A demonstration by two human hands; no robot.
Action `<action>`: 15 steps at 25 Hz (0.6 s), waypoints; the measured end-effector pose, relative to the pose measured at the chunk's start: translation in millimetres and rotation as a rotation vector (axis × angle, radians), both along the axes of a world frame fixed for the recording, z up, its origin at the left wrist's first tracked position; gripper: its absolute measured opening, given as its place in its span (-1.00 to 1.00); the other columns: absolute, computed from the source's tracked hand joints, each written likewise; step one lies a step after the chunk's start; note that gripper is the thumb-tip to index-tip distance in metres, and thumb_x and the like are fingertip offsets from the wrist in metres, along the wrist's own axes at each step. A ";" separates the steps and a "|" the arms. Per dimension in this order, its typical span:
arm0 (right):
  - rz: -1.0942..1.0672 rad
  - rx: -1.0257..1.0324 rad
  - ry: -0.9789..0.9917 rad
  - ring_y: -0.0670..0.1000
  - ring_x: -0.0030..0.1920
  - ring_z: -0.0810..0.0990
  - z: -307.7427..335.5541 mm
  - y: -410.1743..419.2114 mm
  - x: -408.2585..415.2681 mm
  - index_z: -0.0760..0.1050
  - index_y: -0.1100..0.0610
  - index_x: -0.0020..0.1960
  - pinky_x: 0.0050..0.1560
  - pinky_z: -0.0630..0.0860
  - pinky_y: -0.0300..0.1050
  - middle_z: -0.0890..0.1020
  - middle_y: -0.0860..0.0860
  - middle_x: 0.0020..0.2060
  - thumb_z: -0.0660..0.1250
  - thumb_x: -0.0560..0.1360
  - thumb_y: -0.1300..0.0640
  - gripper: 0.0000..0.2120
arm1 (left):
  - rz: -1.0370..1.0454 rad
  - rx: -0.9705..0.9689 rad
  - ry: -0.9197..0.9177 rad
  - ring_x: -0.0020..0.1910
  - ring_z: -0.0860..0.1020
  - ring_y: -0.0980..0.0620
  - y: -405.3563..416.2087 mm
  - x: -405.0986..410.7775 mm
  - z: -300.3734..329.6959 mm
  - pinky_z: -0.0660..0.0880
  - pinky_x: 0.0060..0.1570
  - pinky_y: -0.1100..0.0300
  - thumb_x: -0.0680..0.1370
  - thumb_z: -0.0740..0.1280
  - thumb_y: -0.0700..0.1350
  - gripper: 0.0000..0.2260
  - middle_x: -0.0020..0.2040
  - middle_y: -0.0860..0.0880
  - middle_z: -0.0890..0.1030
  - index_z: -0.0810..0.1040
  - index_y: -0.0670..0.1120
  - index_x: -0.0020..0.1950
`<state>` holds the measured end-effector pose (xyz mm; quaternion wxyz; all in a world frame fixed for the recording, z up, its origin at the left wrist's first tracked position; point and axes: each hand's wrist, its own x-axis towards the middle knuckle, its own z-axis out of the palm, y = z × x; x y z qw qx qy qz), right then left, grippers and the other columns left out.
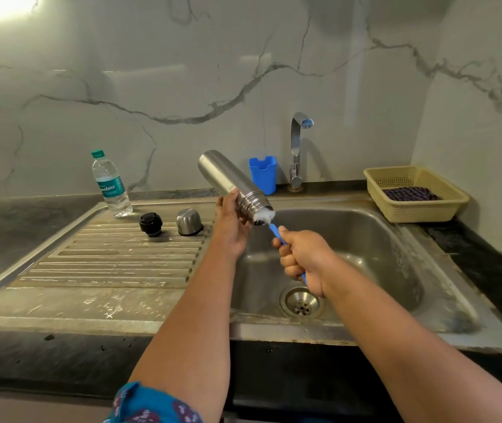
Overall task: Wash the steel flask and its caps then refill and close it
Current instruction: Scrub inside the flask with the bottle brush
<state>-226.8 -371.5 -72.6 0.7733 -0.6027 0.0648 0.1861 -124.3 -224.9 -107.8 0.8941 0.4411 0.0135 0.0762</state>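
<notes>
My left hand (pixel 232 228) grips the steel flask (pixel 228 178) near its threaded neck, tilted with the mouth pointing down and right over the sink basin (pixel 374 239). My right hand (pixel 302 260) holds the blue handle of a bottle brush (pixel 266 217). Its white bristles are partly inside the flask's mouth. On the ribbed drainboard (pixel 115 261) stand the black inner cap (pixel 151 224) and the steel outer cap (pixel 189 221), side by side, left of my left hand.
A plastic water bottle (pixel 110 184) with a green cap stands at the drainboard's back. A blue holder (pixel 263 174) and the tap (pixel 298 148) are behind the basin. A beige basket (pixel 416 193) with a dark cloth sits at the right. The drain (pixel 302 302) lies below my right hand.
</notes>
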 end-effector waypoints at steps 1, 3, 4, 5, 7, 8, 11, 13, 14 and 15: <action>-0.025 0.007 -0.030 -0.16 -0.63 0.13 -1.7 5.6 3.5 0.39 0.14 -0.21 -0.64 0.06 -0.31 0.27 -0.10 -0.58 0.09 0.66 0.01 -0.66 | -0.047 0.025 -0.020 0.06 0.61 -0.10 -6.0 -0.7 2.8 0.62 -0.06 0.07 0.35 0.52 0.11 -0.14 0.31 -0.29 0.51 0.24 -0.17 0.52; -0.090 -0.102 -0.192 -0.12 -0.60 0.20 -10.4 16.5 9.9 0.39 0.12 -0.27 -0.58 0.14 -0.25 0.31 -0.06 -0.55 0.07 0.66 -0.01 -0.62 | -0.111 0.021 -0.087 0.10 0.56 -0.18 -9.7 2.1 6.9 0.62 -0.08 0.04 0.31 0.55 0.12 -0.10 0.33 -0.36 0.47 0.25 -0.21 0.50; -0.129 -0.256 -0.311 -0.08 -0.54 0.28 -14.9 18.7 10.9 0.41 0.11 -0.29 -0.50 0.23 -0.18 0.36 -0.03 -0.51 0.07 0.66 -0.01 -0.60 | -0.109 0.004 -0.121 0.12 0.55 -0.20 -8.2 1.0 10.7 0.62 -0.08 0.03 0.33 0.54 0.10 -0.17 0.33 -0.35 0.48 0.28 -0.18 0.46; -0.167 -0.432 -0.421 -0.03 -0.46 0.36 -17.3 16.9 10.7 0.45 0.10 -0.28 -0.39 0.30 -0.13 0.41 -0.01 -0.45 0.07 0.66 -0.01 -0.59 | -0.092 0.009 -0.129 0.11 0.55 -0.18 -5.8 -2.1 15.0 0.62 -0.08 0.03 0.37 0.51 0.07 -0.29 0.27 -0.29 0.53 0.32 -0.13 0.42; -0.203 -0.786 -0.605 0.04 -0.29 0.45 -21.5 7.1 11.0 0.51 0.17 -0.17 -0.23 0.33 -0.12 0.50 0.04 -0.32 0.05 0.66 0.03 -0.62 | -0.030 0.102 -0.080 0.05 0.59 -0.09 -1.3 -6.2 19.7 0.61 -0.10 0.06 0.41 0.47 0.13 -0.36 0.14 -0.16 0.56 0.38 -0.10 0.39; -0.190 -0.973 -0.678 0.08 -0.23 0.48 -23.9 2.6 11.7 0.50 0.20 -0.11 -0.22 0.31 -0.12 0.53 0.08 -0.27 0.04 0.67 0.04 -0.64 | -0.005 0.144 -0.037 0.04 0.60 -0.07 -1.3 -8.3 21.0 0.61 -0.08 0.07 0.41 0.47 0.20 -0.33 0.14 -0.14 0.57 0.39 -0.09 0.40; -0.119 -1.067 -0.635 0.09 -0.27 0.55 -25.9 -1.6 13.3 0.44 0.18 -0.13 -0.38 0.30 -0.15 0.52 0.06 -0.31 0.06 0.66 0.01 -0.67 | 0.026 0.149 0.071 0.07 0.65 -0.07 -3.3 -10.6 11.4 0.63 -0.02 0.06 0.42 0.49 0.12 -0.39 0.16 -0.14 0.62 0.40 -0.10 0.37; 0.027 -0.420 -0.281 -0.05 -0.53 0.39 -22.1 -1.7 15.7 0.44 0.19 -0.17 -0.55 0.26 -0.20 0.39 0.00 -0.45 0.09 0.66 0.00 -0.65 | -0.033 0.093 0.091 0.06 0.65 -0.08 -3.6 -17.1 7.3 0.61 0.10 0.01 0.50 0.45 0.02 -0.50 0.13 -0.16 0.64 0.42 -0.15 0.35; 0.102 -0.013 -0.044 -0.12 -0.62 0.25 -16.6 -2.9 13.3 0.40 0.18 -0.19 -0.65 0.17 -0.26 0.30 -0.05 -0.51 0.09 0.66 0.01 -0.66 | -0.057 0.060 0.071 0.02 0.65 -0.08 -1.5 -16.9 5.7 0.57 0.17 -0.03 0.51 0.42 0.02 -0.53 0.08 -0.16 0.65 0.43 -0.17 0.32; 0.157 0.254 0.112 -0.16 -0.65 0.16 -12.6 -5.9 10.5 0.37 0.16 -0.21 -0.69 0.10 -0.31 0.23 -0.08 -0.55 0.09 0.66 0.02 -0.67 | -0.045 0.013 0.033 0.01 0.63 -0.08 1.4 -15.9 6.8 0.53 0.21 -0.06 0.49 0.43 0.04 -0.50 0.05 -0.17 0.64 0.44 -0.20 0.31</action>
